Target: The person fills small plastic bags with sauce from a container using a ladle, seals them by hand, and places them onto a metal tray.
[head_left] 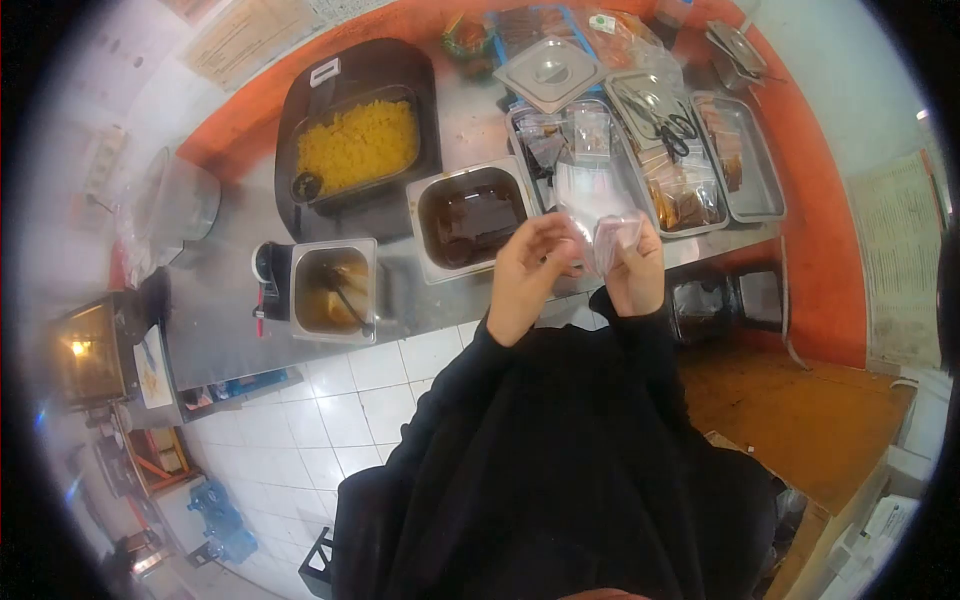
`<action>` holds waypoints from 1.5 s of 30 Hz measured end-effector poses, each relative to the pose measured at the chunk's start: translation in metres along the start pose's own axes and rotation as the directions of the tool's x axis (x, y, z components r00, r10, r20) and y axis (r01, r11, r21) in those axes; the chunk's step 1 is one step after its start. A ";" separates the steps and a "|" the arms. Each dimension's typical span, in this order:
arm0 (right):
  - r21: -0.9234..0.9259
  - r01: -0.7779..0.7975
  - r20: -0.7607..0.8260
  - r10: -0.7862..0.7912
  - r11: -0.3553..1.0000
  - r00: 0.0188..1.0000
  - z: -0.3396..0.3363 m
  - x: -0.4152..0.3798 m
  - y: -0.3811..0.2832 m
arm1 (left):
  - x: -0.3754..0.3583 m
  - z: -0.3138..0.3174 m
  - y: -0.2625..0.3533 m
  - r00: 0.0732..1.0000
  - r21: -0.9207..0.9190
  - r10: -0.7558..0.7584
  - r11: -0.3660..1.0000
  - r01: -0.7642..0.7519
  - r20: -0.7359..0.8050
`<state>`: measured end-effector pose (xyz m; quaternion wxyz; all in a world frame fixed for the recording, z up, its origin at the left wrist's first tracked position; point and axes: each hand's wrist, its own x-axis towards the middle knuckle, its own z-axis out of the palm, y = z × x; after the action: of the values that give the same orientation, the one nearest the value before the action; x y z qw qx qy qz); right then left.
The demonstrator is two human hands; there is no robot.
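Small clear plastic bags (604,240) are held up between my two hands, over the front edge of the steel counter. My right hand (635,270) is closed on their right side. My left hand (533,268) is at their left side, its fingers bent close to the plastic; what its fingertips hold is too small to make out. Just behind the hands is a steel tray (515,118) with packets and more clear bags (588,185). To the left of my left hand stands a steel container of dark liquid (470,215).
A black warmer (300,115) holds yellow rice (360,145). A steel pan (335,290) with a ladle stands near the front edge. At the right are trays of packets (688,190), scissors (677,130) and a mostly bare tray (762,185). A steel lid (550,70) lies behind.
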<state>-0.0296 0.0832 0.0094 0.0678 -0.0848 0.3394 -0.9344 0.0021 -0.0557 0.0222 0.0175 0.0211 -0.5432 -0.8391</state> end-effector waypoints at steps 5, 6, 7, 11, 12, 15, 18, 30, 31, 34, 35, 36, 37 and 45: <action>-0.025 -0.015 -0.016 0.015 1.000 1.000 -0.001 0.000 0.007 | -0.002 -0.013 0.010 0.994 -0.129 -0.104 0.986 0.107 0.030; -0.023 -0.026 -0.012 0.026 0.999 1.000 -0.003 0.001 0.009 | -0.002 -0.014 0.008 0.994 -0.130 -0.103 0.986 0.105 0.019; -0.099 -0.021 0.000 0.021 0.995 1.000 -0.008 0.002 0.011 | -0.001 -0.015 0.004 0.997 -0.109 -0.036 0.994 0.029 -0.064; -0.415 0.113 0.014 -0.118 0.903 0.993 -0.022 0.005 0.012 | -0.005 -0.022 -0.003 0.961 0.062 0.126 0.991 -0.115 -0.244; -0.418 0.108 0.020 -0.110 0.902 0.994 -0.021 0.008 0.008 | -0.006 -0.025 -0.001 0.959 0.058 0.129 0.991 -0.118 -0.253; -0.761 0.254 0.003 -0.388 0.596 0.922 -0.033 0.030 -0.006 | -0.010 -0.038 0.007 0.901 0.093 0.188 0.982 -0.165 -0.391; -0.926 0.284 0.338 -0.206 -0.248 0.918 -0.105 0.060 0.020 | -0.015 -0.045 0.008 0.860 0.195 0.279 0.957 -0.213 -0.427; -0.797 -0.013 0.147 0.216 0.604 0.965 0.024 -0.018 -0.001 | -0.039 -0.026 0.014 0.775 0.702 0.521 0.698 -0.145 -0.358; -0.777 0.031 0.175 0.169 0.629 0.970 0.038 -0.023 0.001 | -0.039 -0.018 0.013 0.779 0.701 0.520 0.697 -0.149 -0.351; -0.728 0.032 0.185 0.152 0.684 0.971 0.039 -0.026 -0.004 | -0.045 -0.003 0.011 0.866 0.688 0.428 0.710 -0.148 -0.256; -0.698 -0.016 0.176 0.192 0.716 0.966 0.038 -0.026 -0.005 | -0.047 -0.001 0.011 0.869 0.689 0.429 0.709 -0.154 -0.247; -0.699 -0.011 0.174 0.184 0.715 0.967 0.038 -0.026 -0.005 | -0.048 0.000 0.011 0.891 0.655 0.389 0.740 -0.150 -0.235; -0.686 -0.043 0.137 0.187 0.726 0.973 0.039 -0.028 -0.004 | -0.049 0.002 0.011 0.912 0.620 0.347 0.771 -0.143 -0.220; -0.794 -0.080 0.177 0.356 0.602 0.918 0.022 -0.030 -0.005 | -0.062 -0.006 -0.001 0.973 0.498 0.146 0.866 -0.037 -0.180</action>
<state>0.0040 0.0785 0.0257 0.1937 -0.2120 0.6986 -0.6553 0.0646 -0.0576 0.0202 0.1092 0.0882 -0.7340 -0.6645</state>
